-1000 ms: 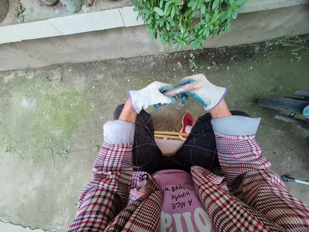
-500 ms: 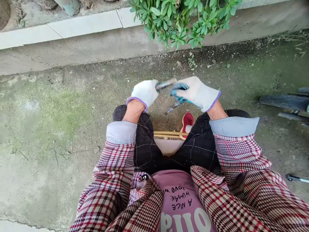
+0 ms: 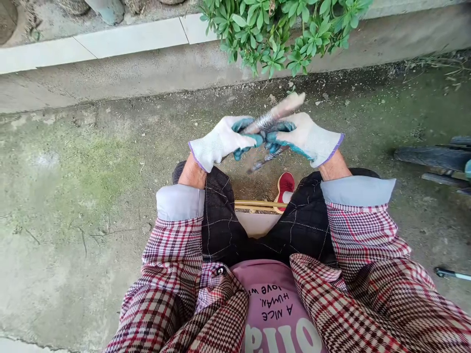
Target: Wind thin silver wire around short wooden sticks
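My left hand (image 3: 228, 139), in a white glove with teal palm and fingers, is closed around a pale wooden stick with silvery wrapping (image 3: 274, 115). This stick slants up to the right, passing in front of part of my other hand. My right hand (image 3: 308, 137), gloved the same way, is closed close beside the left one. Below its fingers a thinner wrapped stick with a dark tip (image 3: 262, 163) points down to the left, partly blurred. Whether the two sticks touch between the hands is hidden by the fingers.
A leafy green plant (image 3: 287, 32) overhangs a low concrete wall (image 3: 140, 73) topped with white tiles. A red shoe (image 3: 286, 189) shows between my knees. Dark stool-like legs (image 3: 434, 156) stand at right, with a pen-like object (image 3: 452, 273) below them on the ground.
My left hand has turned, and its stick now angles up to the right and shows more length. The two hands have come closer together. My right hand has shifted slightly right.
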Available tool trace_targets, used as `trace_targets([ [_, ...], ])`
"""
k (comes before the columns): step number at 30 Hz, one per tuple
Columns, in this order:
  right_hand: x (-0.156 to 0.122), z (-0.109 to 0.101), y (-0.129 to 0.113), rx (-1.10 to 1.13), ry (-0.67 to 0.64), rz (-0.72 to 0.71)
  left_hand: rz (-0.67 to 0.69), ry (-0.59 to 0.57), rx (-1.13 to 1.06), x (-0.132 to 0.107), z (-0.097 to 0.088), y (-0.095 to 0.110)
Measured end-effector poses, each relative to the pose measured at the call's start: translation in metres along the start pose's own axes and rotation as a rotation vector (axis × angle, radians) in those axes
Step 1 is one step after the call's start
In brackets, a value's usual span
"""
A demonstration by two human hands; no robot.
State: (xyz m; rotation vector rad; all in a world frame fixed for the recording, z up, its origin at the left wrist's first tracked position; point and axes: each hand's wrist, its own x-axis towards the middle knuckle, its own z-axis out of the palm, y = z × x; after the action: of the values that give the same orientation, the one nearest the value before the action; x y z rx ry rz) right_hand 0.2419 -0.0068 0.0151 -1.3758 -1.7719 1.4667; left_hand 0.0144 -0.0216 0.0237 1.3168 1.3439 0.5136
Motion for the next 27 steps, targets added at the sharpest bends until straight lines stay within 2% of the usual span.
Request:
trace_targets([
  [3,0.0,0.004,-0.001,0.07,-0.036,-0.005,0.126,0.082,-0.055,0.005,0.002,0.005],
  [6,0.002,0.006,0.0,0.093,-0.067,-0.005,0.135,0.119,-0.076,0.005,0.0,0.009],
  [10,0.002,0.008,0.001,0.065,-0.124,-0.045,0.057,0.1,-0.033,-0.002,-0.004,0.016],
  [15,0.002,0.01,0.004,0.038,-0.259,-0.076,-0.087,0.158,0.051,-0.005,-0.008,0.016],
  [18,0.005,0.011,0.01,-0.082,-0.212,-0.092,-0.054,0.179,0.013,-0.003,-0.008,0.014],
  [21,0.009,0.013,0.018,-0.217,-0.133,-0.049,0.019,0.191,-0.096,-0.003,-0.007,0.013],
  [27,0.011,0.013,0.021,-0.132,-0.032,0.079,0.07,0.232,-0.273,-0.004,-0.007,0.01],
])
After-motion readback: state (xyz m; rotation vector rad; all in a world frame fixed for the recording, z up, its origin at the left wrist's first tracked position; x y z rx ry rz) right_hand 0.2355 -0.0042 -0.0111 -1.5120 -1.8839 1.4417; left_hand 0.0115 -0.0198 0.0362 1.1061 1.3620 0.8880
